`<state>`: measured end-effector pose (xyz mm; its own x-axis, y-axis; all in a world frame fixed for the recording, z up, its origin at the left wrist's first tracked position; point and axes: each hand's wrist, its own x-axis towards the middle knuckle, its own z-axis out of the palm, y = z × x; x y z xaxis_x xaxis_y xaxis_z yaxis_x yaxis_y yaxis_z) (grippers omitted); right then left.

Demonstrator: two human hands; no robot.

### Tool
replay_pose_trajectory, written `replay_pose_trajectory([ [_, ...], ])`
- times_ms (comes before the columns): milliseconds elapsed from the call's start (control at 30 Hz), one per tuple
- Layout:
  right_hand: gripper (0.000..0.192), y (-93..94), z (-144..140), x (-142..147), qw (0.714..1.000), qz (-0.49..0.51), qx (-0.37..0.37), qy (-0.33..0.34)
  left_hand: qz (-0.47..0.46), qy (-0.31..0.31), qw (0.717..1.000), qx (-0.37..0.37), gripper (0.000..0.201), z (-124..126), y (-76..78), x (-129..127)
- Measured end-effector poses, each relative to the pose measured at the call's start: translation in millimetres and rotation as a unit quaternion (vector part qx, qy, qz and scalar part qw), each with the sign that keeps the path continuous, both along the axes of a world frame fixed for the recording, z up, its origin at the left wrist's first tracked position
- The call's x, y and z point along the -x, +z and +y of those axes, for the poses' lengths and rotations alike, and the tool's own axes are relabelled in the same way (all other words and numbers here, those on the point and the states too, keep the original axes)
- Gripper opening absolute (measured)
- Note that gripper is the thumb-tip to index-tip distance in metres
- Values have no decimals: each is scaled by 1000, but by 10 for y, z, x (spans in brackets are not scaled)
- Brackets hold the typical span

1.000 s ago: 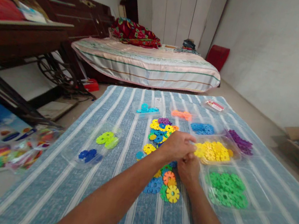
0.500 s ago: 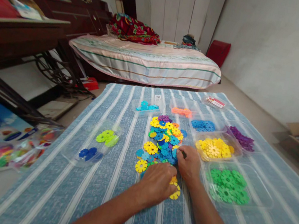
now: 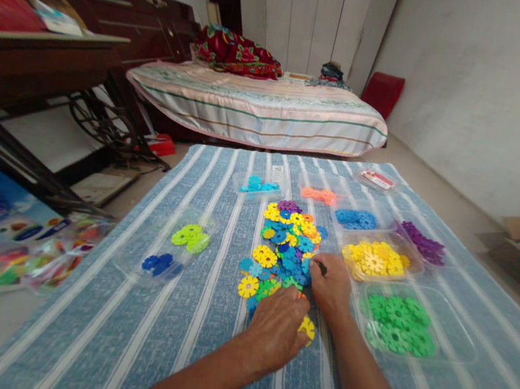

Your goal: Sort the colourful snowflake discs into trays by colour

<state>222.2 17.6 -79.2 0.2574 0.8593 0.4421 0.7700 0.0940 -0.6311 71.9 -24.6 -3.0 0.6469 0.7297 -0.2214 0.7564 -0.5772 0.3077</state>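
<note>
A mixed pile of flower-shaped plastic discs (image 3: 285, 239) in yellow, blue, green, purple and orange lies down the middle of the striped cloth (image 3: 154, 337). My left hand (image 3: 280, 325) is over the near end of the pile, fingers curled down; whatever they grip is hidden. A yellow disc (image 3: 307, 329) shows just right of those fingers. At the pile's right edge, my right hand (image 3: 331, 287) is closed with thumb and fingers together, touching the blue discs, and I cannot make out what is in it.
Right of the pile stand clear trays of green discs (image 3: 401, 323), yellow discs (image 3: 374, 260), blue discs (image 3: 355, 219) and purple discs (image 3: 422, 242). Farther back are trays of orange discs (image 3: 319, 195) and light-blue discs (image 3: 257, 185). Leftward, one tray (image 3: 128, 258) holds lime and dark-blue discs.
My left hand has shifted slightly right and nearer to me over the pile. My right hand stays at the pile's edge. The whole view has shifted a little.
</note>
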Motion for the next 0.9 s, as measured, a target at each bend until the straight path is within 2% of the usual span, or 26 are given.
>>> replay_pose_trajectory([
  [333,19,10,-7,14,1000,11,-1,-3,-30,-8,999,12,17,-42,-52,-4],
  [633,19,8,-2,12,1000,9,4,-2,-73,18,995,60,15,-42,-47,24],
  [900,18,20,2,20,1000,16,9,0,-180,71,973,123,20,195,68,127],
])
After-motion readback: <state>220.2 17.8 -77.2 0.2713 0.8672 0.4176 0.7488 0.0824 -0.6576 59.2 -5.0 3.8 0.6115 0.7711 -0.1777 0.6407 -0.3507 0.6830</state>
